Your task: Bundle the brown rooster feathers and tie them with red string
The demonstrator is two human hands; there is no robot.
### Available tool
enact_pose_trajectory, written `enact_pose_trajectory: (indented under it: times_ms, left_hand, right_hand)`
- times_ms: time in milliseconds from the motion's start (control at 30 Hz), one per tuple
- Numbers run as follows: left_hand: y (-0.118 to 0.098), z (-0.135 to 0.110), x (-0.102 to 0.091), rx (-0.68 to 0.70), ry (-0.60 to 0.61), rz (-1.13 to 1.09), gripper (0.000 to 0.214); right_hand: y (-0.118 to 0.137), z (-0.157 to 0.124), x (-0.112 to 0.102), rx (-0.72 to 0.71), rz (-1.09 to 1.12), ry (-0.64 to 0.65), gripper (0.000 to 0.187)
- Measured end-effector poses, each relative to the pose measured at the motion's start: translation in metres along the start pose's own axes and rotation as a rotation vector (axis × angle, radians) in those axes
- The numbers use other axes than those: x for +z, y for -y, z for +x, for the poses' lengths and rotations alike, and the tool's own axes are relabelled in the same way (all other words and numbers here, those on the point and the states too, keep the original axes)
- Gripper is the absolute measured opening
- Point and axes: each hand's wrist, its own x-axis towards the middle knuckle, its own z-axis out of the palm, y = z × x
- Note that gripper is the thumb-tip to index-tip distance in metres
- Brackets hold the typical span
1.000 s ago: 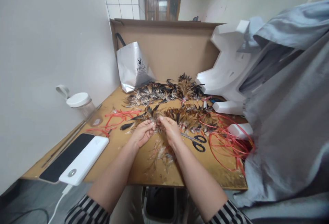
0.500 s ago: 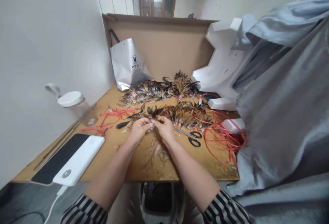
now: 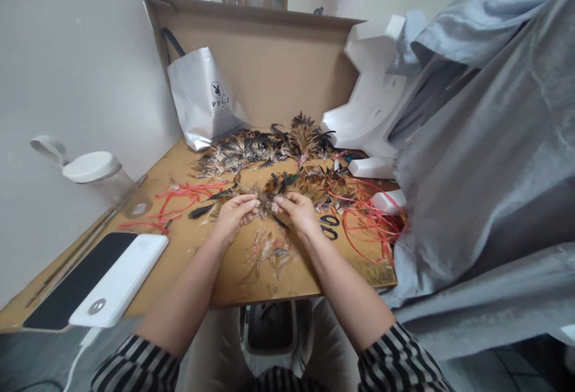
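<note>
My left hand (image 3: 234,218) is closed in a pinch, with thin feathers (image 3: 248,190) at its fingertips. A short gap to the right, my right hand (image 3: 299,213) pinches a small tuft of brownish feathers (image 3: 268,202) between thumb and forefinger. Just beyond the hands lies a row of brown and black feather bundles (image 3: 321,185). Loose pale feather scraps (image 3: 272,251) are scattered on the table between my forearms. Black-handled scissors (image 3: 330,222) lie beside my right wrist, which hides their blades.
A second feather pile (image 3: 251,149) lies farther back by a silver bag (image 3: 197,95). Red plastic strips (image 3: 184,193) are at left, a red tangle (image 3: 372,230) at right. A phone (image 3: 81,281), white power bank (image 3: 119,281) and lidded jar (image 3: 105,176) stand left. White foam (image 3: 372,98) and grey cloth (image 3: 476,170) border the right.
My hands, touching at the fingertips before, have parted sideways. The view has shifted, so things on the table appear farther left. My right wrist now covers the scissor blades.
</note>
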Motion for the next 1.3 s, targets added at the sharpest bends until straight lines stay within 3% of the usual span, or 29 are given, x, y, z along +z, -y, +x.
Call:
enact_pose_trajectory:
  times_ms: [200,300,400,533,733,967,1167,1233,1300]
  left_hand:
    - [-0.004,0.004,-0.003,0.023,-0.032,-0.149,0.028]
    - [-0.005,0.006,-0.006,0.028,-0.023,-0.224,0.025]
    - [-0.005,0.007,-0.01,0.017,0.001,-0.298,0.023]
    - [-0.004,0.009,-0.017,0.003,0.032,-0.39,0.021]
    - [-0.004,0.009,-0.024,-0.013,0.06,-0.468,0.018]
    - [-0.006,0.009,-0.023,-0.02,0.06,-0.496,0.017]
    - [-0.011,0.007,-0.025,-0.012,0.038,-0.557,0.012]
    - [-0.013,0.006,-0.026,-0.003,0.031,-0.582,0.011]
    - [-0.013,0.006,-0.027,-0.002,0.021,-0.596,0.011]
  right_hand:
    - [0.025,0.006,-0.082,-0.146,-0.237,-0.21,0.027]
    - [0.028,0.008,-0.111,-0.15,-0.36,-0.22,0.027]
    - [0.02,0.012,-0.124,-0.121,-0.525,-0.158,0.026]
    - [0.007,0.02,-0.13,-0.105,-0.728,-0.166,0.024]
    - [0.01,0.022,-0.126,-0.054,-1.278,-0.238,0.017]
    - [0.052,-0.004,-0.114,0.016,-1.658,-0.221,0.035]
    - [0.104,-0.039,-0.1,-0.211,-1.772,-0.123,0.034]
    - [0.112,-0.049,-0.094,-0.273,-1.757,-0.073,0.031]
    - [0.11,-0.053,-0.091,-0.247,-1.741,0.033,0.025]
